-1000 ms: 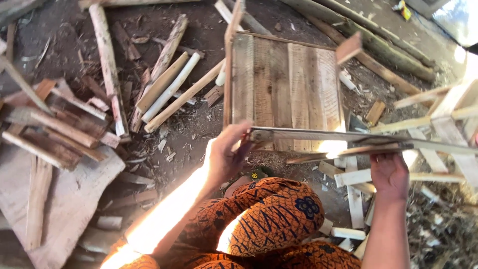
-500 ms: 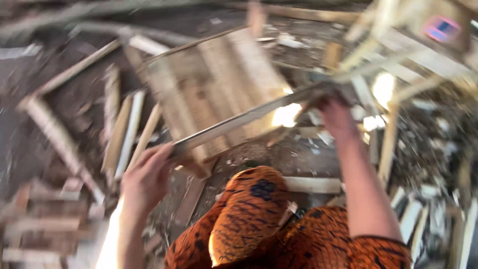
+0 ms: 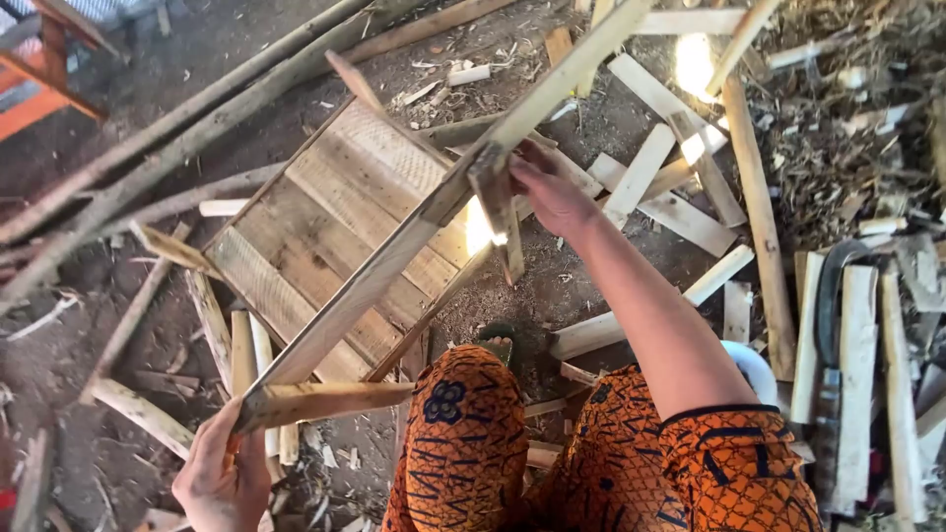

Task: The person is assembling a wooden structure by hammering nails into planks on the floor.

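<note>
- Head view, nearest first: I see my left hand point(image 3: 222, 473) closed around the low end of a wooden frame point(image 3: 394, 251), where a short crosspiece point(image 3: 325, 402) joins its long rail.
- Orange patterned knees point(image 3: 463, 433) sit just beside that end.
- Long axis of the frame runs from lower left up to upper right, held above the ground.
- My right hand point(image 3: 552, 187) grips it midway, at a short block point(image 3: 498, 212) hanging from the rail.
- Beneath lies a slatted wooden panel point(image 3: 325, 197); loose pale slats point(image 3: 680, 212) crowd the ground to the right.
- Farthest, long poles point(image 3: 187, 128) cross the dirt.
</note>
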